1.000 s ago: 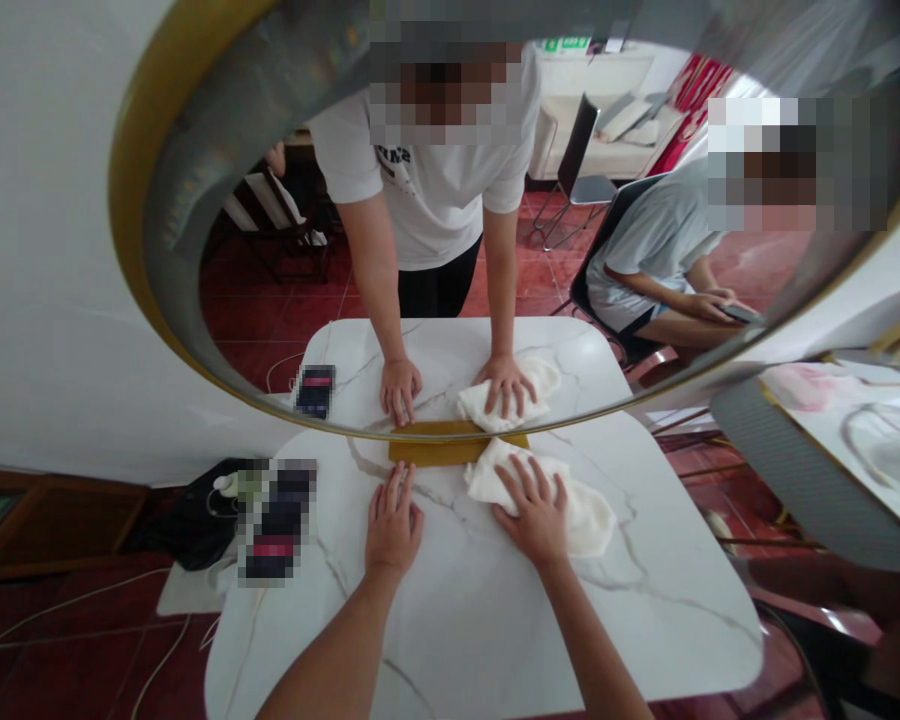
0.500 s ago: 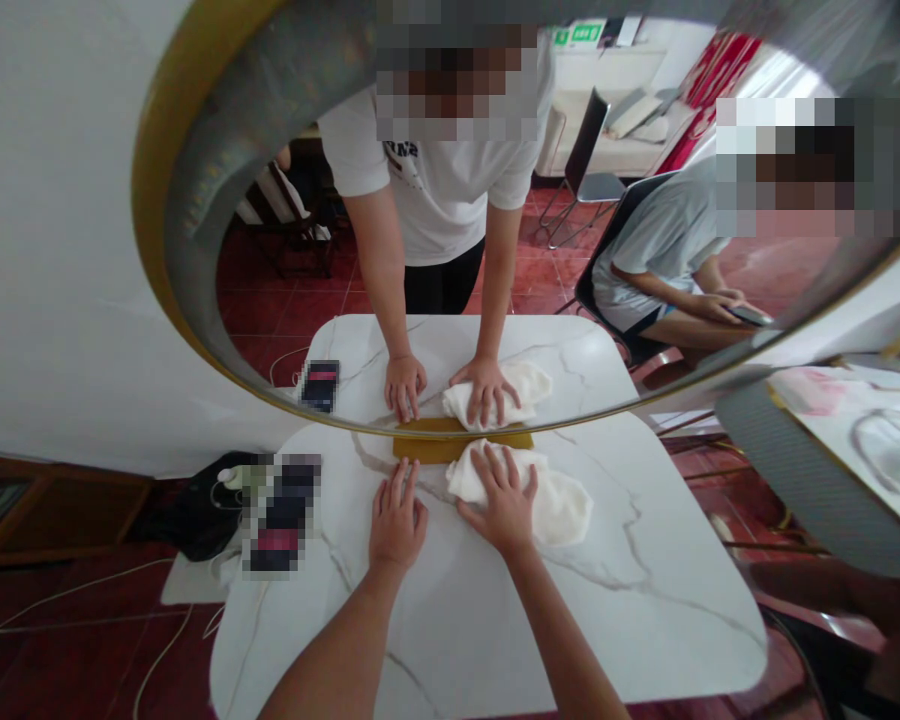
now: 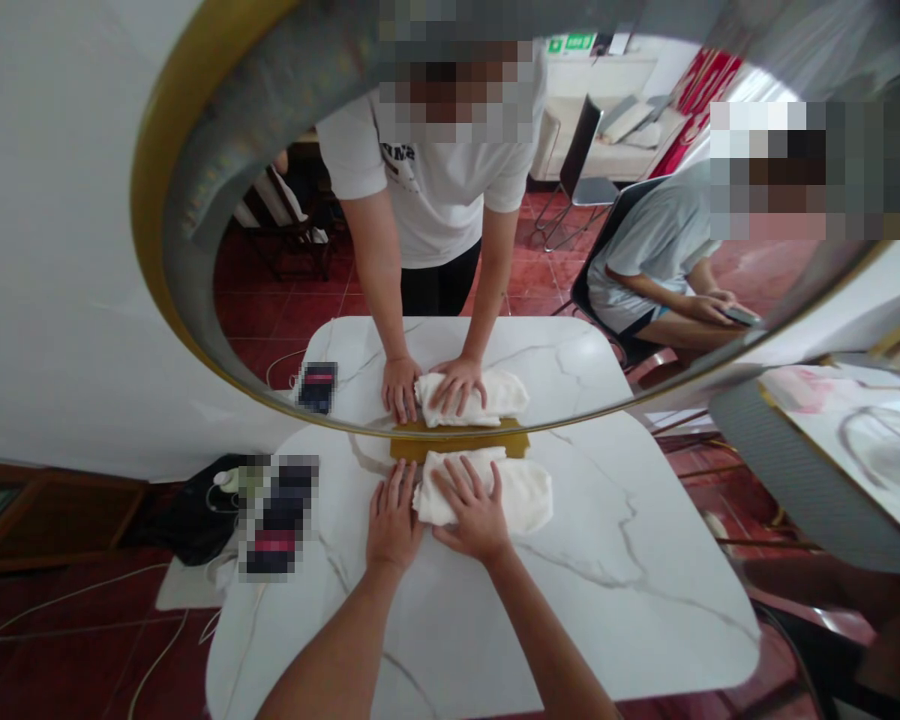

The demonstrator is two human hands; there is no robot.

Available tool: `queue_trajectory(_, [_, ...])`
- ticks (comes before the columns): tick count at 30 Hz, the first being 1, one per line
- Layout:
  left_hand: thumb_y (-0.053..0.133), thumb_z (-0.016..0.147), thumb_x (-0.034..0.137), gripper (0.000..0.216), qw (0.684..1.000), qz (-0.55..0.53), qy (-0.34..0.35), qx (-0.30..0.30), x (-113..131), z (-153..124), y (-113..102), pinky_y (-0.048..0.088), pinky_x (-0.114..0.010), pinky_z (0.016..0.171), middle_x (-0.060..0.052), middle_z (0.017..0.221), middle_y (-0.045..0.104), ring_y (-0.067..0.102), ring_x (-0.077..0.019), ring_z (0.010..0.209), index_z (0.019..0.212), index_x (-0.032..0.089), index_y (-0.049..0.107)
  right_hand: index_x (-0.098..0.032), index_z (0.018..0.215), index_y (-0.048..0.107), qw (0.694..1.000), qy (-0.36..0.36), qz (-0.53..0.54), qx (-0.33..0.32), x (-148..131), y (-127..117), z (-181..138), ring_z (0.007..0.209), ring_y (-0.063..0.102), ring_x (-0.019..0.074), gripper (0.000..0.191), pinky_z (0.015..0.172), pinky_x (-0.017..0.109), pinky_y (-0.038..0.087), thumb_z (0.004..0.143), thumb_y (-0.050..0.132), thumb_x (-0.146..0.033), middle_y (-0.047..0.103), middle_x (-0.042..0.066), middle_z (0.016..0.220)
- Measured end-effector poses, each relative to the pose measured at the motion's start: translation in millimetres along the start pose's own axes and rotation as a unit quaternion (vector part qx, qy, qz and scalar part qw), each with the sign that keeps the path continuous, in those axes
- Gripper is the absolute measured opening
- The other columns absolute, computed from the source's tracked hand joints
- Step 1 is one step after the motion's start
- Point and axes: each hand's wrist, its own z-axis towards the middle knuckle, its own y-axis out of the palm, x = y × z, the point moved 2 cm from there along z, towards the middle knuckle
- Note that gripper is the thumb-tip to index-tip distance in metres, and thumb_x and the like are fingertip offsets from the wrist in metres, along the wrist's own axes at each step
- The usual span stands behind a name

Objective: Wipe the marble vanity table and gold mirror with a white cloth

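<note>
A white cloth, folded into a long flat bundle, lies on the white marbled table in front of the mirror's base. My right hand rests flat on the cloth's left half with its fingers spread. At the cloth's left end, my left hand lies palm down on the table, fingers stretched forward, close against the cloth's edge. Neither hand grips anything. The cloth's underside and the part beneath my right palm are hidden.
A large oval gold-rimmed mirror on a gold base stands at the back, reflecting me and a seated person. A blurred-out dark device lies at the table's left. Cables run on the left; a second table stands right.
The white cloth has slid left under my right hand, up to my left hand, and now lies straighter. My left hand has barely moved.
</note>
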Motion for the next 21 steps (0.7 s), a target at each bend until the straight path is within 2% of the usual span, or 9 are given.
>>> queue_trajectory(5, [0.040,0.080,0.011,0.066,1.000,-0.004,-0.010,0.009,1.2,0.0,-0.5,0.024,-0.040,0.109,-0.006,0.147,0.028,0.028,-0.0196,0.134,0.143,0.020,0.022,-0.032,0.142,0.020,0.994,0.104,-0.025,0.010,-0.5,-11.2,-10.1,0.135,0.016,0.0345,0.074,0.104,0.061,-0.002,0.077,0.050,-0.048,0.026,0.005,0.147])
queue_trajectory(8, [0.041,0.080,0.011,0.065,1.000,0.000,-0.012,0.013,2.1,0.1,-0.8,0.025,-0.039,0.109,-0.007,0.147,0.029,0.028,-0.0199,0.134,0.142,0.019,0.024,-0.032,0.142,0.021,0.993,0.119,-0.010,0.011,-4.8,-14.8,-2.6,0.135,0.012,0.0367,0.076,0.103,0.062,0.000,0.075,0.053,-0.048,0.023,0.005,0.148])
queue_trajectory(11, [0.042,0.080,0.012,0.064,1.000,0.003,-0.013,0.013,2.3,0.5,-1.8,0.025,-0.040,0.109,-0.007,0.146,0.030,0.029,-0.0207,0.133,0.142,0.018,0.026,-0.032,0.141,0.025,0.994,0.112,0.009,0.013,-8.6,-11.4,11.1,0.135,0.011,0.0364,0.076,0.104,0.061,-0.001,0.074,0.055,-0.052,0.023,0.005,0.148])
queue_trajectory(14, [0.042,0.080,0.012,0.064,1.000,0.003,-0.011,0.004,2.1,0.7,-2.7,0.025,-0.040,0.109,-0.007,0.147,0.029,0.028,-0.0210,0.134,0.142,0.018,0.025,-0.034,0.139,0.029,0.997,0.076,0.024,0.000,-12.1,-5.3,20.8,0.135,0.013,0.0331,0.071,0.105,0.060,-0.004,0.075,0.054,-0.055,0.027,0.002,0.147])
queue_trajectory(18, [0.044,0.078,0.013,0.068,1.000,-0.001,-0.008,-0.009,1.9,0.4,-3.1,0.024,-0.039,0.109,-0.008,0.148,0.025,0.027,-0.0216,0.134,0.142,0.017,0.024,-0.035,0.140,0.027,0.999,0.019,0.031,-0.018,-15.3,-2.2,22.7,0.136,0.013,0.0295,0.068,0.106,0.059,-0.006,0.079,0.048,-0.056,0.026,-0.002,0.147])
queue_trajectory(21, [0.045,0.078,0.013,0.068,1.000,-0.001,-0.012,-0.007,2.2,0.4,-3.2,0.024,-0.039,0.109,-0.007,0.148,0.026,0.027,-0.0215,0.134,0.142,0.018,0.024,-0.033,0.140,0.026,0.999,0.010,0.025,-0.017,-11.8,-3.8,19.0,0.136,0.012,0.0297,0.069,0.106,0.059,-0.007,0.079,0.049,-0.054,0.025,-0.001,0.147])
